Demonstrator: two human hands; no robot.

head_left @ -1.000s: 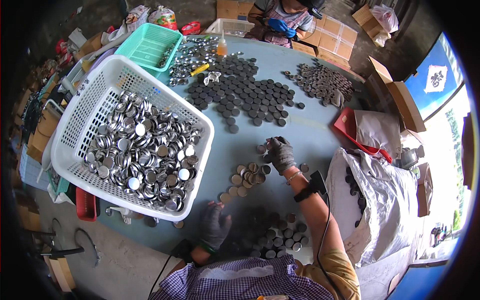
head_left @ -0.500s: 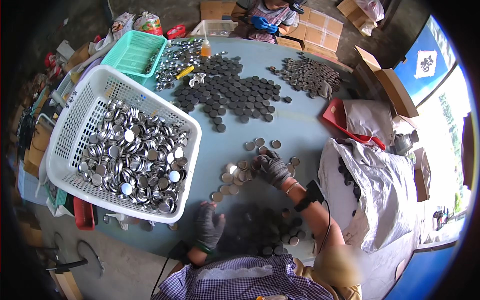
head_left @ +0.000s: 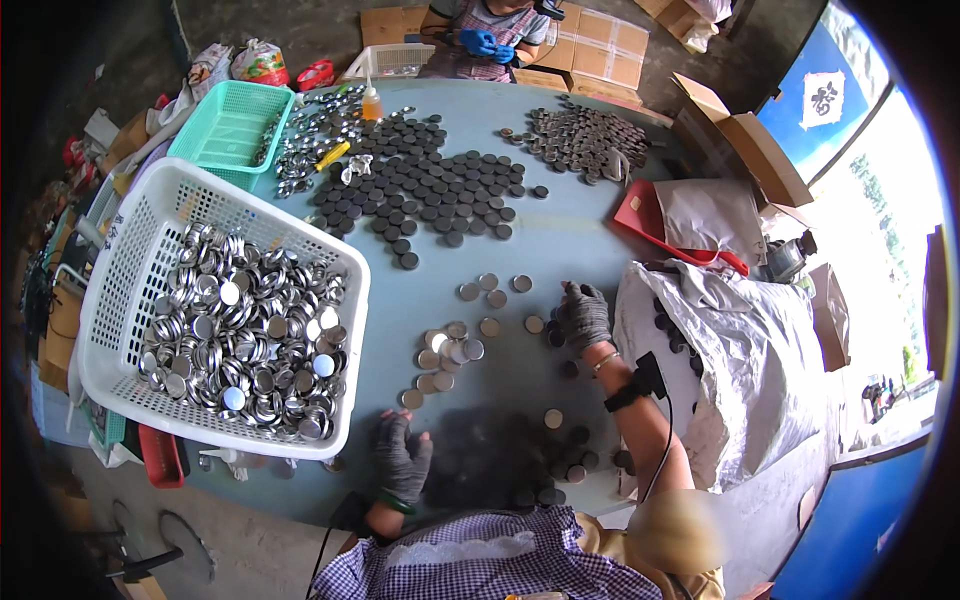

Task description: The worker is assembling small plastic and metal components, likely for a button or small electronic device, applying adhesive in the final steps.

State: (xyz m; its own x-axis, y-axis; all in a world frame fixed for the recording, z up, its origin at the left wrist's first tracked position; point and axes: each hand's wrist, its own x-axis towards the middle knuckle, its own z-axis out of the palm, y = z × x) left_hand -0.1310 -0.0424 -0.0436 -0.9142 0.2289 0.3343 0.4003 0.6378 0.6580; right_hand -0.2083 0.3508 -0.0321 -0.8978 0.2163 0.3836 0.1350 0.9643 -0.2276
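Right hand [head_left: 584,318], gloved, has its fingers bent at the right part of the table [head_left: 570,240]; whether it grips anything, I cannot tell. Left hand [head_left: 402,462], also gloved, is near the front edge, thumb spread from the fingers, nothing visible in it. A white sack [head_left: 750,345] lies at the table's right; at its left, a white basket [head_left: 354,345] holds heaped silver discs [head_left: 245,330]. Behind that stands a green basket [head_left: 225,125], and across the table, near the sack, a red scoop [head_left: 645,212]. Beyond the white basket are a bottle [head_left: 372,105] and a yellow screwdriver [head_left: 333,155]. Dark discs [head_left: 430,199] spread nearby; pale discs [head_left: 444,380] lie between the hands.
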